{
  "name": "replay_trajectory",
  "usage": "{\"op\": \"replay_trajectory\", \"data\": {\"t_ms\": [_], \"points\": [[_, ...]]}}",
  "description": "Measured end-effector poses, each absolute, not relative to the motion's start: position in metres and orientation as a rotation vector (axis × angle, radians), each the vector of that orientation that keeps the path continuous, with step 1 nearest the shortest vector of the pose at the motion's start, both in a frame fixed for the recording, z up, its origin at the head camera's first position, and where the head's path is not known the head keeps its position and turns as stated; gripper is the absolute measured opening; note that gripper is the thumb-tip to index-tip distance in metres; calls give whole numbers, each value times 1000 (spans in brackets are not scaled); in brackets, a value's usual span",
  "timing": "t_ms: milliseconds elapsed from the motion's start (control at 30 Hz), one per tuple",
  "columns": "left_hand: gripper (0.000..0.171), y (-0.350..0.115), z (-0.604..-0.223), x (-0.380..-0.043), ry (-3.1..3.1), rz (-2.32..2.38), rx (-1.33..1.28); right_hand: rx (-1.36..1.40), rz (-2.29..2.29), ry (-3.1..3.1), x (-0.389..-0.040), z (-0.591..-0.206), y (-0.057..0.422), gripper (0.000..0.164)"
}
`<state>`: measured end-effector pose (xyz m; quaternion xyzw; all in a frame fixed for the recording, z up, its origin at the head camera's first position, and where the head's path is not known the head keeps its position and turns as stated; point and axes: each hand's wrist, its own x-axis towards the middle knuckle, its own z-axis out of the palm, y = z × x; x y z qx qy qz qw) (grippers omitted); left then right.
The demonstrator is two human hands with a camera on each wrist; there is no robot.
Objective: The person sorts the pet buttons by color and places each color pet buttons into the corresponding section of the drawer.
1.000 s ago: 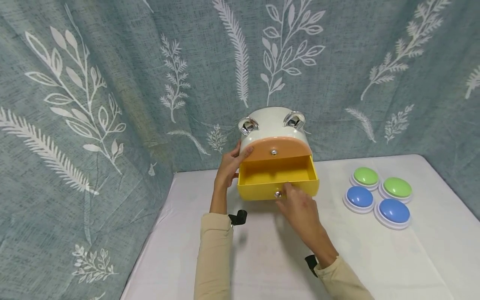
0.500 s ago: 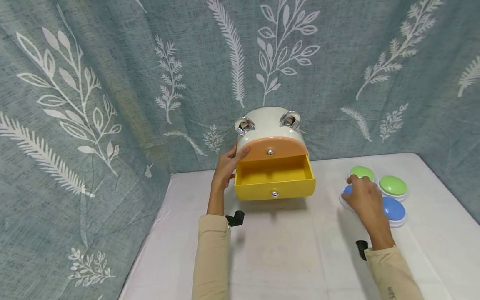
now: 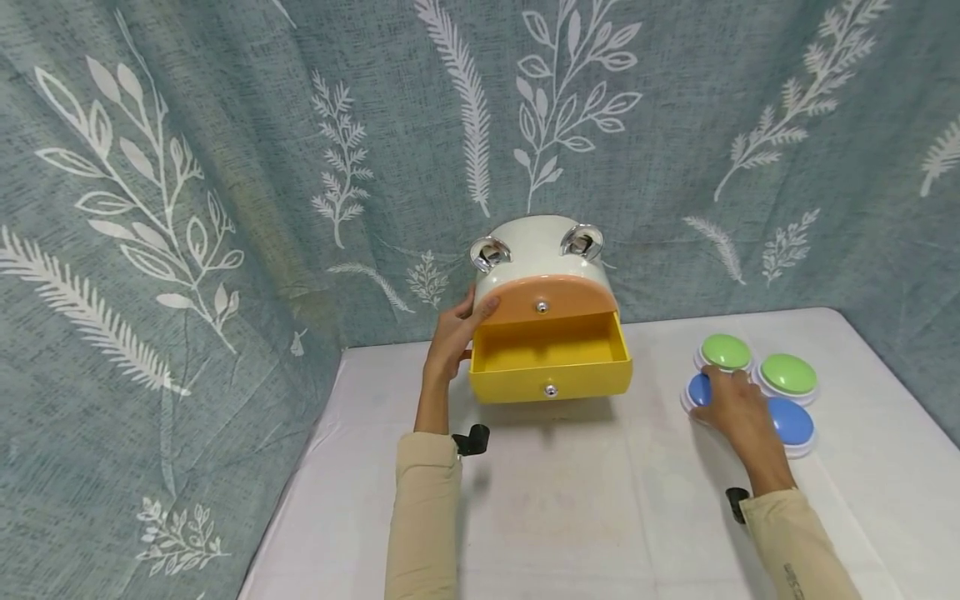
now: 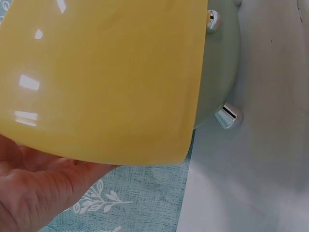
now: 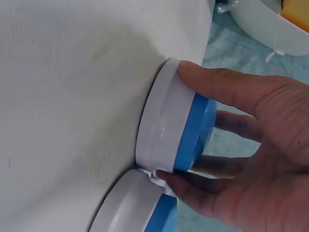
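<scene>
A white frog-shaped drawer box [image 3: 540, 242] with an orange upper drawer [image 3: 562, 292] stands at the back. Its yellow lower drawer [image 3: 517, 386] is pulled out, with a bare yellow inside. My left hand [image 3: 452, 333] holds the box's left side, thumb over the front edge of the orange part; its other fingers are partly hidden. In the left wrist view the yellow drawer [image 4: 111, 87] covers most of that hand. At the right, my right hand [image 3: 738, 412] grips a blue push button [image 5: 198, 130] by its white base, thumb on one side and fingers around the other.
Two green push buttons, one at the back left [image 3: 726, 352] and one at the right [image 3: 789, 373], stand close around the right hand. Another blue push button [image 3: 791, 421] is beside it. A patterned curtain [image 3: 262, 167] hangs behind the white-covered table [image 3: 555, 508].
My right hand has left the yellow drawer's knob, moved right to the push buttons, and lowered onto the left blue one. The left hand stays at the box; the drawer remains out.
</scene>
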<state>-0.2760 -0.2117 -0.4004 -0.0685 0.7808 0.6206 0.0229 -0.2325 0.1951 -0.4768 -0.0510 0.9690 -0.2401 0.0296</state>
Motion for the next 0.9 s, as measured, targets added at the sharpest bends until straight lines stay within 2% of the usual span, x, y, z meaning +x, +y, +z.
{"op": "replay_trajectory", "data": {"t_ms": [267, 433, 900], "points": [[83, -212, -401, -275, 2423, 1918, -185, -143, -811, 2983, -232, -478, 191, 72], [83, -214, -401, -275, 2422, 1924, -185, -210, -883, 3096, -227, -465, 187, 70], [84, -214, -401, -274, 2413, 1934, -164, -290, -1103, 3124, -199, -362, 159, 70]]}}
